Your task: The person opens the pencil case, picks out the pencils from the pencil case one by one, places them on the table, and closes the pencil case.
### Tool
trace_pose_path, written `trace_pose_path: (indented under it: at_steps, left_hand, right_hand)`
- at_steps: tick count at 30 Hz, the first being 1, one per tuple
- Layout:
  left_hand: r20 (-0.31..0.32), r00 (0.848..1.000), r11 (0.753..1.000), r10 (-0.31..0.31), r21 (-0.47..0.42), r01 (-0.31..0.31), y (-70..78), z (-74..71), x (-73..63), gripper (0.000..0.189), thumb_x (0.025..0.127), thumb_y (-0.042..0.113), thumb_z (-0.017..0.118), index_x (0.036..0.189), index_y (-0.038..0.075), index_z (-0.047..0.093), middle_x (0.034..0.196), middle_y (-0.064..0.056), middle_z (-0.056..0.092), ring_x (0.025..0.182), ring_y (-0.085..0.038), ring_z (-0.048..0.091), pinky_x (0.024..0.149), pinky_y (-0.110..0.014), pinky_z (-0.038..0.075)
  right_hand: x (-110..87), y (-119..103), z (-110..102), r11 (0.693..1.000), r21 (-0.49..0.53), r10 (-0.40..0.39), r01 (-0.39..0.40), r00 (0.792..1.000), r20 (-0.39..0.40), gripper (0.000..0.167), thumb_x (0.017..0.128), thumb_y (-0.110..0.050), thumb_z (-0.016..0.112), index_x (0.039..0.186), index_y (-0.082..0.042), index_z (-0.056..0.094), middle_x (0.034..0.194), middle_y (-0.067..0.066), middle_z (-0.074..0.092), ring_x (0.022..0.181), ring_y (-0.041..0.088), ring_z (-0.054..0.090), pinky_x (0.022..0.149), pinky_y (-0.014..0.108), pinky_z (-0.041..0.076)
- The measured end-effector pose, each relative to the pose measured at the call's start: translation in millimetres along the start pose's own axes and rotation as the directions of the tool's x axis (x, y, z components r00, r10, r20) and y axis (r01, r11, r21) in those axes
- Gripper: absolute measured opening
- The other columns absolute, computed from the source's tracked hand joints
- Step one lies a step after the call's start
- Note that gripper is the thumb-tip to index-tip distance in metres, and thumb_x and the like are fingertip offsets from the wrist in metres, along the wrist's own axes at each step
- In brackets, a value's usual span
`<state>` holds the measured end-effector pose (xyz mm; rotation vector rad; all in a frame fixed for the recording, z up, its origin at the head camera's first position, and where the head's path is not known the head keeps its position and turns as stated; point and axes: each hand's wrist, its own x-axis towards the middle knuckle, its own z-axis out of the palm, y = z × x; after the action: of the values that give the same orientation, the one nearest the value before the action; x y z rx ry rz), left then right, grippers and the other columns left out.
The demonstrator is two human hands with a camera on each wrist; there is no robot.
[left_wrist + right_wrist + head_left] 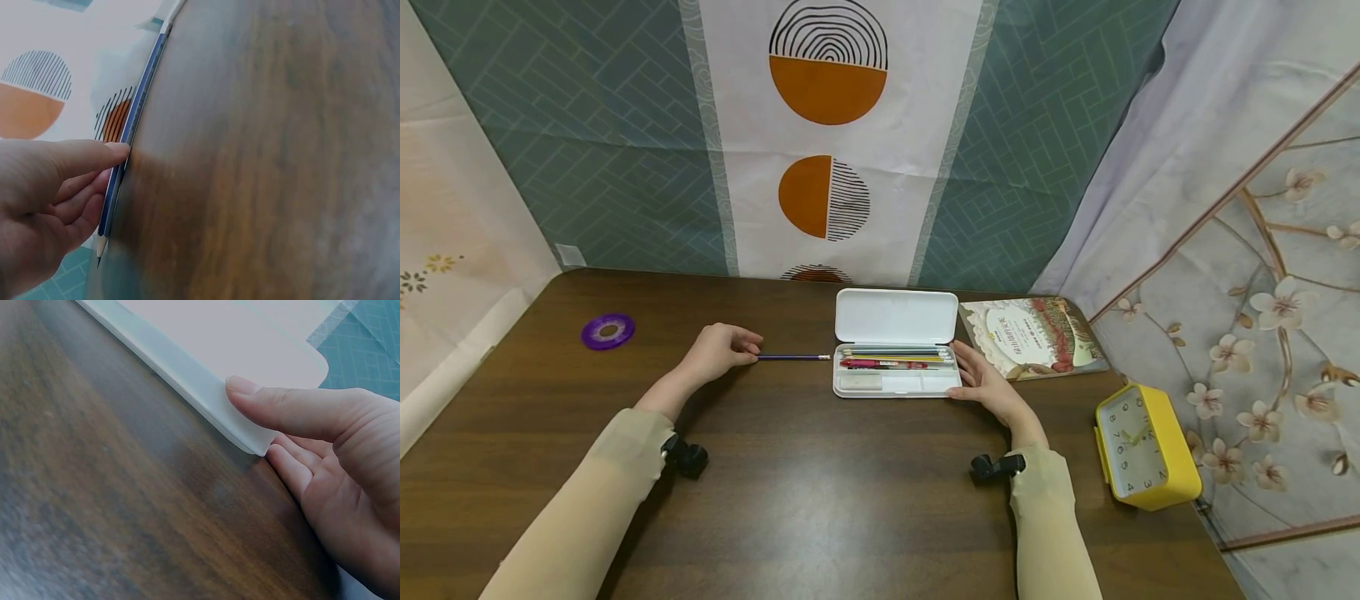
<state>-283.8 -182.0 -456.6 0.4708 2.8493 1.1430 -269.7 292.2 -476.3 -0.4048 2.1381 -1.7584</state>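
A dark blue pencil [793,357] lies level just left of the white pencil case [895,318], its eraser end towards the case. My left hand [715,352] pinches it near the sharpened tip, which shows below the fingers in the left wrist view. The case stands with its lid raised at the back. Inside are several pencils [925,353], a red pen [883,364] and a whitish block [859,382] in a front compartment. At the case's right end, my right hand [988,387] grips the corner, thumb over the rim and fingers along the side [290,465].
A purple ring-shaped roll [608,325] lies at the back left of the brown table [820,500]. Behind the right hand is a printed booklet [1022,333]. A yellow clock [1176,450] stands at the right edge. Patterned cloth [1037,125] hangs along the back.
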Motion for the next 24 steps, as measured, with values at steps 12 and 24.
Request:
trace_pose_path:
  at_steps: [12,24]
  left_hand:
    - [0.023,1.0,1.0,0.004,0.002,-0.004,4.1,-2.0,2.0,0.039,0.084,0.003,0.073,0.12,-0.01,0.064,0.102,-0.021,0.073,0.097,-0.036,0.068,0.088,-0.05,0.053]
    - [-0.023,0.997,0.996,0.074,-0.041,-0.075,46.3,1.2,8.6,0.041,0.084,0.008,0.075,0.123,-0.002,0.065,0.115,-0.019,0.071,0.11,-0.035,0.065,0.094,-0.051,0.05]
  right_hand:
    - [0.1,-1,-1,1.0,0.009,-0.003,0.003,1.0,0.003,0.096,0.084,0.004,0.071,0.157,-0.003,0.008,0.164,0.015,0.009,0.152,0.031,0.01,0.118,0.036,0.023]
    - [-1.2,0,-1,1.0,-0.004,0.003,-0.003,1.0,0.003,0.096,0.085,0.001,0.072,0.157,-0.005,0.009,0.165,0.014,0.009,0.152,0.031,0.012,0.116,0.029,0.027]
